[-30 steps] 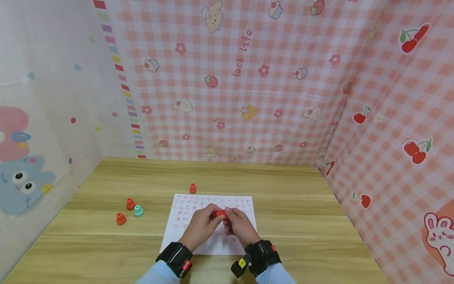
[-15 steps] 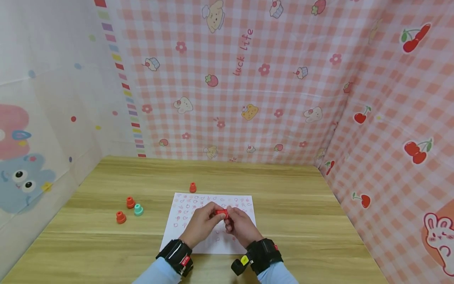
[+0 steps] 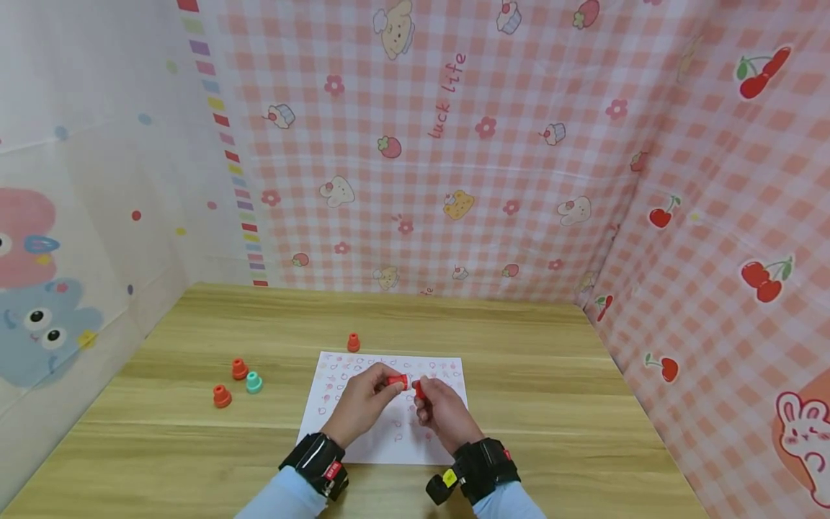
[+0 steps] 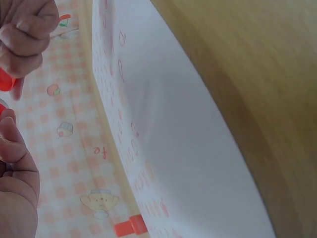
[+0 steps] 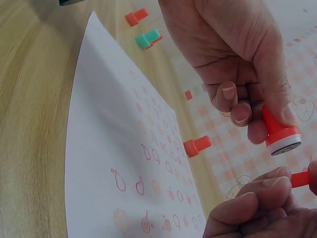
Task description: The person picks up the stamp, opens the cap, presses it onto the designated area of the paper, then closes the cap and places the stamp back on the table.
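Note:
Above the paper, my left hand (image 3: 359, 407) pinches a small red toy stamp (image 3: 398, 381) between thumb and fingers. In the right wrist view the stamp (image 5: 280, 130) points downward and shows a white band and a dark printing face. Just to its right, my right hand (image 3: 446, 417) pinches a small red cap (image 3: 418, 390), apart from the stamp. Seen from the right wrist, the cap (image 5: 300, 179) is partly hidden by fingers. Under both hands lies a white sheet of paper (image 3: 369, 448), with rows of small red and orange fruit-like prints.
A capped red stamp (image 3: 353, 343) stands behind the paper's back edge. Left of the paper stand a teal stamp (image 3: 253, 383), a red stamp (image 3: 240, 369) and another red stamp (image 3: 222, 396). Patterned cloth (image 3: 415, 180) rises behind the wooden table (image 3: 551, 404) and along both sides.
The red cap has come off the stamp, and a gap now separates them. My left hand has moved slightly left with the stamp, the right slightly right with the cap.

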Motion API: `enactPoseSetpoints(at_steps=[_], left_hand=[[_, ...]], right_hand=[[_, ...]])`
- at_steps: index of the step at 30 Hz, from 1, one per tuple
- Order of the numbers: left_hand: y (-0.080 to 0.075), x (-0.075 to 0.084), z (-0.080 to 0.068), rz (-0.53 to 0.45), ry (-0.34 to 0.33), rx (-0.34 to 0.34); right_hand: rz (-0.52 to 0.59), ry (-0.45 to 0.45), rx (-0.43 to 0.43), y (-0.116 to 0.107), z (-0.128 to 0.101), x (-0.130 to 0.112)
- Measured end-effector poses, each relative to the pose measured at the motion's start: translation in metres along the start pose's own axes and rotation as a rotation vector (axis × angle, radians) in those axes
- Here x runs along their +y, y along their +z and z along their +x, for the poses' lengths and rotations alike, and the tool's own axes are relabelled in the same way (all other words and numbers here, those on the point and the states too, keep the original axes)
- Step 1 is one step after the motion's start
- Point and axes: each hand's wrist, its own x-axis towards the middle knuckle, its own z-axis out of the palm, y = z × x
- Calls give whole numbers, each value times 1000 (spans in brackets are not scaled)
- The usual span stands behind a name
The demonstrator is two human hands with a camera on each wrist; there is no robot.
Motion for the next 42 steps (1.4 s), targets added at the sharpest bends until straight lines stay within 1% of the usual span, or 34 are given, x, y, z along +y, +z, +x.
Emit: enactPoseSetpoints(at_steps=[6, 11, 18, 22, 28, 30, 37, 42], left_hand=[[-9, -2, 3, 32, -7, 14], [-22, -5, 7, 71, -10, 39], [-42, -12, 12, 145, -63, 70], [-52, -16, 13, 169, -104, 67], [-67, -18, 13, 221, -140, 70], [-71, -18, 14, 237, -150, 76], [-80, -19, 16, 260, -225, 78], [-86, -26, 15, 341, -223, 54]], right_hand=[[-16, 6, 14, -1, 0, 0], [-16, 12, 18, -2, -1, 0], [-12, 17, 25, -3, -2, 0], [-11, 9, 26, -3, -2, 1], [-24, 15, 36, -3, -1, 1], [-27, 16, 41, -2, -1, 1], [-36, 7, 45, -1, 0, 2], [-40, 7, 45, 0, 0, 2]])
